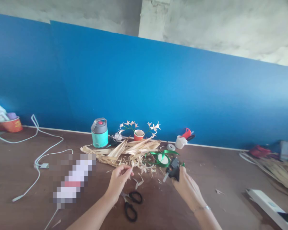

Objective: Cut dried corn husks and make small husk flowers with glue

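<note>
My left hand (119, 179) is closed in a pinch on a small pale strip of dried leaf (132, 165), held above the brown table (206, 179). My right hand (186, 183) grips a black glue gun (172, 169) with its nozzle aimed left and down toward that strip. A pile of dried husk leaves (124, 150) lies just beyond both hands. Black-handled scissors (132, 204) lie on the table under my left forearm. A roll of green ribbon (162, 157) sits behind the glue gun.
A teal flask (99, 133), an orange cup with handmade pale flowers (138, 134) and a white mug of tools (181, 140) stand by the blue wall. White cables (42, 153) trail at left. More husks (282, 171) and a white box (266, 201) lie at right.
</note>
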The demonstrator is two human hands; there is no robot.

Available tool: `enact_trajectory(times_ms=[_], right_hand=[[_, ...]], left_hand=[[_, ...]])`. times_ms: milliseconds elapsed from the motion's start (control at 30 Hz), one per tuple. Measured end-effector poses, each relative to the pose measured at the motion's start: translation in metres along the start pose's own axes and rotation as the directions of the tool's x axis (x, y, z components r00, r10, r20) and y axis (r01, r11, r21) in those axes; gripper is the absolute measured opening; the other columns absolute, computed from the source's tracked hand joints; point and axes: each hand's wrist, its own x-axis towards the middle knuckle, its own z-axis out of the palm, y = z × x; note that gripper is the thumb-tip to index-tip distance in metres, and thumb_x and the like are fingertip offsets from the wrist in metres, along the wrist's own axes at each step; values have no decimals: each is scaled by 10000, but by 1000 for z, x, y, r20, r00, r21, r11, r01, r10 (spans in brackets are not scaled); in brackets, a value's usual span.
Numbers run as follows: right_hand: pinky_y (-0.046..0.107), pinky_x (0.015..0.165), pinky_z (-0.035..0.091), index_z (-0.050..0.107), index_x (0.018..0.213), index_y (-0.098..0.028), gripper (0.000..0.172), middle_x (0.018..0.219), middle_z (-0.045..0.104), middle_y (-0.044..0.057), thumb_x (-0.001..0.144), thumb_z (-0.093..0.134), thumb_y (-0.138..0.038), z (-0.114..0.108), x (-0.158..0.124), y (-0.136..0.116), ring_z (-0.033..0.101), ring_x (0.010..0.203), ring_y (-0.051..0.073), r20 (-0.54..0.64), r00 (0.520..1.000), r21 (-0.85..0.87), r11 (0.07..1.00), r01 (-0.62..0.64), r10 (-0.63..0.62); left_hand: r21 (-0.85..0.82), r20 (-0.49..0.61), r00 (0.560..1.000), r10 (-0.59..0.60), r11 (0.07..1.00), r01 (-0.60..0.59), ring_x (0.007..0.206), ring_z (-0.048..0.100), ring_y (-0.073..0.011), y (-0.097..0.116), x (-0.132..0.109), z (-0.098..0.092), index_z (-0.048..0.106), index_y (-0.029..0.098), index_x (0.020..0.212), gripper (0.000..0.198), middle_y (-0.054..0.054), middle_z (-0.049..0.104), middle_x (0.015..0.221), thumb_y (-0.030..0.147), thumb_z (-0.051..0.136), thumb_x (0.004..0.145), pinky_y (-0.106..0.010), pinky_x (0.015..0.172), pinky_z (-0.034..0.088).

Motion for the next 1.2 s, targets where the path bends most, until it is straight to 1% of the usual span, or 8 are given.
enact_trajectory(times_ms=[200,367,467,533,633,800,1100,1200], right_hand=[[372,708,422,515,926,-122,210,963,610,179,756,476,-240,8,8,28,597,938,320,36,995,-230,970,-79,89],[425,754,397,596,910,-124,230,984,587,190,691,555,-184,-6,-1,9,541,994,345,-69,996,-367,926,-86,65],[407,781,381,633,902,-183,213,998,598,137,742,493,-171,-11,-4,-21,537,981,300,-64,987,-218,968,128,-145],[339,778,388,652,862,-210,215,923,621,81,766,470,-149,-4,-7,-44,556,926,233,34,926,-5,926,377,-376],[314,804,378,667,821,-218,177,904,613,59,743,524,-148,17,-10,-74,541,933,220,48,828,141,825,548,-558],[334,803,376,656,748,-187,123,922,595,73,659,593,-130,41,-16,-89,529,915,238,73,827,192,822,536,-557],[291,762,386,602,834,-179,245,874,587,49,632,529,-63,48,-17,-86,526,871,205,5,833,309,793,525,-554],[283,760,387,614,740,-185,171,846,590,46,650,529,-67,51,-16,-86,533,874,202,17,825,312,787,532,-564]], left_hand=[[-2,-2,1000,14,1000,-14,499,486,-111,0,0,0,617,146,743,310,-19,640,621,444,634,661,-208,476,340],[-8,-11,1000,24,1000,-24,497,492,-109,-2,1,0,623,141,751,319,-26,651,637,446,633,660,-210,479,355],[-6,-18,1000,24,1000,-24,496,491,-110,-4,2,-1,626,143,757,312,-21,651,636,440,637,659,-205,474,349],[-2,-19,1000,21,1000,-21,488,482,-108,-5,2,-1,626,146,753,305,-13,642,616,439,629,666,-202,467,341],[1,-12,1000,16,1000,-16,477,465,-102,-5,2,-1,619,150,742,283,-4,631,597,426,613,684,-200,463,332],[-5,-14,999,45,999,-45,516,502,-118,-2,1,0,621,156,727,263,-10,648,624,414,624,673,-211,499,358],[18,-18,999,51,999,-51,570,546,-147,-5,3,0,623,154,730,267,-28,657,637,414,623,669,-235,554,402],[36,-16,998,63,997,-63,571,547,-148,-4,3,0,626,149,721,258,-34,657,640,403,621,675,-238,552,407]])
